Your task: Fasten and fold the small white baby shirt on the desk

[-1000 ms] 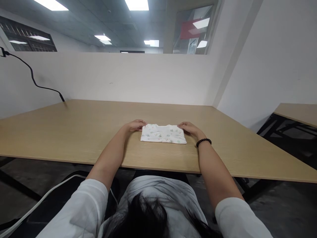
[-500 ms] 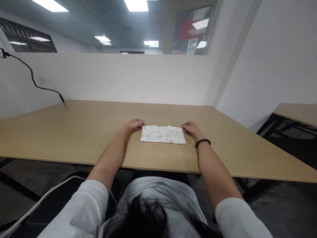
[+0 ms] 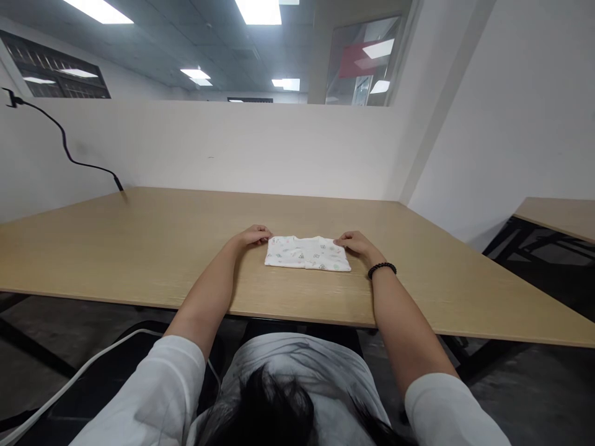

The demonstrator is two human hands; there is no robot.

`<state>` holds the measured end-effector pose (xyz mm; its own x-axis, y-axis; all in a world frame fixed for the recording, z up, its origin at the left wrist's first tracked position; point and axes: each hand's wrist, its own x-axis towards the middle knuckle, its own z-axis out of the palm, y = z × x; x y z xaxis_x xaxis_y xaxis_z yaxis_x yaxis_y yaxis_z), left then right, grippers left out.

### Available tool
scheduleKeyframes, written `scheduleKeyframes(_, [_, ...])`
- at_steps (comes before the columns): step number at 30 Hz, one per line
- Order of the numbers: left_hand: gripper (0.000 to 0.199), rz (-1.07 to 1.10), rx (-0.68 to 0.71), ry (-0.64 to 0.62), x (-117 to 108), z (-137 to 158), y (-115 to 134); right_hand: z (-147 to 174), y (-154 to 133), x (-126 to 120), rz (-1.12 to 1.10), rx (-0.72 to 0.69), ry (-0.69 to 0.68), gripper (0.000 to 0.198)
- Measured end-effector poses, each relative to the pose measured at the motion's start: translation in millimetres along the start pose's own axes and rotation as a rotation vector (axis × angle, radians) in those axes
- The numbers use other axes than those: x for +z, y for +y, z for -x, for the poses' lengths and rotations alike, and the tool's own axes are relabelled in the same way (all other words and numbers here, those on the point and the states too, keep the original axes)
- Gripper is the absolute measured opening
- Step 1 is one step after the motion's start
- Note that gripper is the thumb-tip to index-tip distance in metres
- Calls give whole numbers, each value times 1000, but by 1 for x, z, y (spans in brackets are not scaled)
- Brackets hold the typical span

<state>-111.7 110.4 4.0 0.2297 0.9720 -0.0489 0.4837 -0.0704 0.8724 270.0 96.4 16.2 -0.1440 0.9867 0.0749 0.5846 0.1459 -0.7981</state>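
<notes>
A folded white garment (image 3: 307, 254) with small coloured prints lies flat on the wooden table, its long side across my view. A shallow dip like a neckline shows along its far edge. My left hand (image 3: 256, 235) is at the far left corner, its fingers closed on the cloth's edge. At the far right corner my right hand (image 3: 355, 241) pinches the fabric, with the fingertips slightly over its top. Black beads (image 3: 382, 269) circle the right wrist. The undersides of both hands are hidden.
The wooden table (image 3: 176, 235) runs up to a low white wall (image 3: 297, 148). A black flexible holder arm (image 3: 90, 166) rises at the table's far left. Another table (image 3: 558, 217) stands at the right. A white cable (image 3: 88, 365) hangs below on the left.
My right hand has moved a little left, its fingertips now over the garment's corner. The left hand has barely shifted. The whole view has moved slightly.
</notes>
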Motion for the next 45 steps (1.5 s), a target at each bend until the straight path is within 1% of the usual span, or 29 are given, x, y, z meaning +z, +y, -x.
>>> scheduleKeyframes(4, [20,13,34,-23,-1,1,0,-1,1,-1,-48,11,-25,38])
scheduleKeyframes(7, [25,28,51,-30,-1,1,0,-1,2,-2,-82,20,-30,38])
scheduleKeyframes(11, [30,34,59,-24,-1,1,-2,-3,2,-3,-135,27,-36,32])
scheduleKeyframes(16, [31,25,59,-18,-1,-1,-3,-3,3,-4,-198,39,-58,27])
scheduleKeyframes(23, [28,22,57,-35,-1,0,-3,0,3,-3,-179,70,-174,16])
scheduleKeyframes(26, [28,15,50,-45,-1,1,-3,1,2,-4,-158,77,-201,15])
scheduleKeyframes(36, [30,-4,50,-63,0,2,-2,1,3,-6,-96,75,-120,34])
scheduleKeyframes(40, [25,-5,59,-78,0,3,-1,-1,4,-4,-85,44,-92,32])
scheduleKeyframes(45, [23,-6,62,-89,1,4,0,-4,7,-2,-75,-5,-87,22])
